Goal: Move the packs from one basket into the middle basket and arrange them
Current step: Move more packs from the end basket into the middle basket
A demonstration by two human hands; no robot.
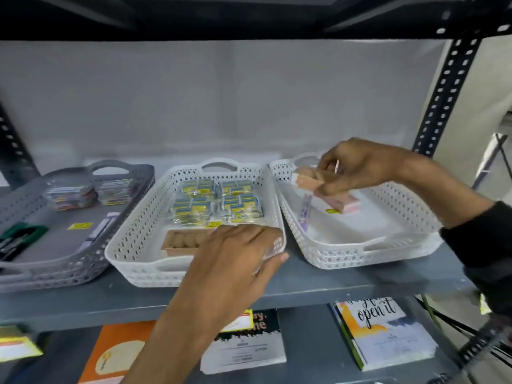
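Grey shelf (pixel 304 284) carries three baskets. Left hand (pixel 235 261), fingers spread, rests on the middle basket (pixel 133 239) rim at 5 o'clock. Right hand (pixel 357 167) pinches a peach pack (pixel 307 180) over the right basket (pixel 388 245).

Plastic baskets and wrapped packs sitting on a painted metal shelf.

The middle basket (pixel 138 239) and the right basket (pixel 410 206) at 3 o'clock are showing white perforated plastic with a slight sheen; the grey basket (pixel 36 200) at 9 o'clock is looking matt. The blue-and-yellow packs (pixel 213 202) are glinting under glossy clear film. The shelf board (pixel 318 281) is looking like smooth grey painted metal, the punched upright (pixel 443 87) like dark matt metal. At 6 o'clock, booklets (pixel 385 333) are showing smooth paper covers.
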